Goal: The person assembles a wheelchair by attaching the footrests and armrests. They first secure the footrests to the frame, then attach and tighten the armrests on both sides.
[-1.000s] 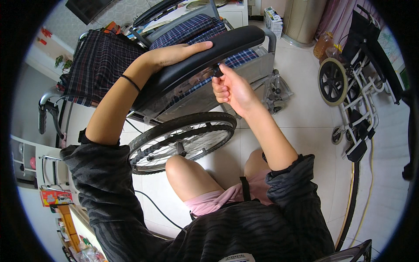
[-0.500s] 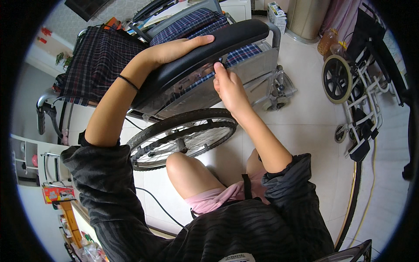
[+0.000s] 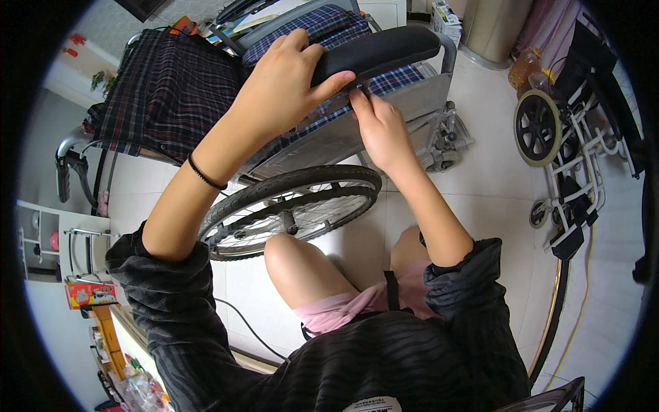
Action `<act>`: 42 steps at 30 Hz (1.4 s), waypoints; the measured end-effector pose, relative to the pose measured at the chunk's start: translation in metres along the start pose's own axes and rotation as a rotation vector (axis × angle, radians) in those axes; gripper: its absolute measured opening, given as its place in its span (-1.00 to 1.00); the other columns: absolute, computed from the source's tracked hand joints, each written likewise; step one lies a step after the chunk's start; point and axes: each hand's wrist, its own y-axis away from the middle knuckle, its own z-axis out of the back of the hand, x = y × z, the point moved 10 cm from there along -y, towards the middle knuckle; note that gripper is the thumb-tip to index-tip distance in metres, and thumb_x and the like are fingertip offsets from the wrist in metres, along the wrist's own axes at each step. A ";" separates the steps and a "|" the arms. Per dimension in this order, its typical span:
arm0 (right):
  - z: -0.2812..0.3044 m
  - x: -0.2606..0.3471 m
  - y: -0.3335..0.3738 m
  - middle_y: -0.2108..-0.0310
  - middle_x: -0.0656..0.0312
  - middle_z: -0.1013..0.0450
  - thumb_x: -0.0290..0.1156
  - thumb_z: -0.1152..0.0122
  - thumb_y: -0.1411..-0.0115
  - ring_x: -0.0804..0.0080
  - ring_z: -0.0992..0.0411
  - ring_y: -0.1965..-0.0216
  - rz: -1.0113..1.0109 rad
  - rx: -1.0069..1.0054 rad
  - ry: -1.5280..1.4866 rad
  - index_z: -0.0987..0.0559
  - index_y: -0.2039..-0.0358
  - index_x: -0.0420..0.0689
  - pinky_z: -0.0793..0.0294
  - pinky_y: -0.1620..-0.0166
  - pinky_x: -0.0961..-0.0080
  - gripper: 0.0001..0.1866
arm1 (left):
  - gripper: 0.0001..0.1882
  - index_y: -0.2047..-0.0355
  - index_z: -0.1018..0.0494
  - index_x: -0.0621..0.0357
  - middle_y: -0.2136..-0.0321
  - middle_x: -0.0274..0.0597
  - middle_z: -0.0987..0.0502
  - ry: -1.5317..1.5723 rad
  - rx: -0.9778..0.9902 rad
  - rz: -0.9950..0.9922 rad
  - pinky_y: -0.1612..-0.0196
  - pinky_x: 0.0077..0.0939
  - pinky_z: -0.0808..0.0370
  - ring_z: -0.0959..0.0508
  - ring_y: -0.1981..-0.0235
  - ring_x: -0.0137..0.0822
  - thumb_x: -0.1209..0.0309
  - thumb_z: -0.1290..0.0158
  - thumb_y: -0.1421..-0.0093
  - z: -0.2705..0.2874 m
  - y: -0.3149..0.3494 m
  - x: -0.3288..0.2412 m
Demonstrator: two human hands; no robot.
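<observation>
A wheelchair with a dark plaid fabric back (image 3: 175, 89) stands before me, and its black padded armrest (image 3: 388, 51) slants up to the right. My left hand (image 3: 288, 79) is wrapped over the armrest, fingers across the top and thumb along the near edge. Just under the pad, my right hand (image 3: 384, 134) is closed in a pinch against the underside, above the clear side panel (image 3: 412, 106). Whatever sits between its fingertips is too small to make out. Below lies the large spoked wheel (image 3: 302, 177), tilted beside my knees.
A folded wheelchair (image 3: 576, 137) leans at the right wall. Behind it are a jug of amber liquid (image 3: 526, 65) and a metal column (image 3: 495, 31). A black cable (image 3: 250, 326) runs across the tiled floor near my left. Shelves (image 3: 44, 240) stand at far left.
My left hand has shifted right along the armrest and changed from lying flat to gripping over it. My right hand has moved slightly right and down, still pinched beneath the pad.
</observation>
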 end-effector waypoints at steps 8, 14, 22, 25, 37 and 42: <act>-0.003 0.005 0.011 0.43 -0.28 -0.48 -0.04 0.19 -0.35 -0.30 -0.45 0.30 -0.062 -0.071 0.065 -0.53 0.37 -0.35 -0.38 0.19 -0.03 -0.43 | -0.43 0.40 -0.51 0.41 0.41 0.04 -0.40 -0.006 -0.009 -0.008 0.13 -0.23 -0.44 -0.45 0.27 -0.01 -0.02 -0.05 -0.20 -0.001 -0.003 -0.005; -0.021 -0.024 0.004 0.65 0.25 -0.22 0.06 0.15 -0.35 0.42 -0.15 0.63 -0.226 0.073 -0.307 -0.40 0.50 -0.17 -0.10 0.53 0.47 -0.47 | -0.43 0.39 -0.51 0.41 0.40 0.03 -0.40 -0.013 0.006 -0.003 0.14 -0.23 -0.44 -0.45 0.27 -0.02 -0.03 -0.05 -0.20 0.000 -0.003 -0.005; -0.045 -0.025 0.023 0.76 0.56 -0.01 0.14 0.12 -0.33 0.78 0.09 0.77 -0.456 0.266 -0.939 -0.25 0.56 0.02 0.18 0.69 0.69 -0.51 | -0.44 0.38 -0.51 0.41 0.39 0.04 -0.40 -0.010 0.011 0.012 0.15 -0.22 -0.45 -0.45 0.27 -0.01 0.00 -0.07 -0.20 0.002 -0.002 -0.006; -0.034 -0.021 0.014 0.75 0.56 -0.01 0.14 0.14 -0.34 0.78 0.10 0.77 -0.323 0.133 -0.695 -0.26 0.57 0.02 0.18 0.69 0.70 -0.50 | -0.46 0.40 -0.50 0.42 0.39 0.05 -0.40 -0.023 -0.037 -0.028 0.15 -0.22 -0.45 -0.46 0.27 0.00 0.02 -0.07 -0.20 0.005 -0.002 -0.011; -0.002 0.006 0.011 0.44 -0.34 -0.46 -0.09 0.27 -0.36 -0.31 -0.44 0.27 -0.100 -0.060 0.055 -0.52 0.42 -0.42 -0.39 0.12 -0.03 -0.40 | -0.50 0.43 -0.48 0.41 0.38 0.04 -0.41 -0.044 -0.052 -0.067 0.16 -0.25 -0.46 -0.46 0.28 -0.02 0.06 -0.05 -0.22 0.003 -0.002 -0.016; 0.001 0.022 0.015 0.50 -0.29 -0.47 -0.15 0.19 -0.35 -0.26 -0.47 0.38 0.039 -0.130 0.197 -0.51 0.48 -0.38 -0.44 0.23 -0.02 -0.47 | -0.50 0.43 -0.48 0.41 0.38 0.05 -0.41 -0.048 -0.025 -0.066 0.16 -0.24 -0.46 -0.46 0.28 -0.01 0.07 -0.04 -0.23 0.000 -0.003 -0.014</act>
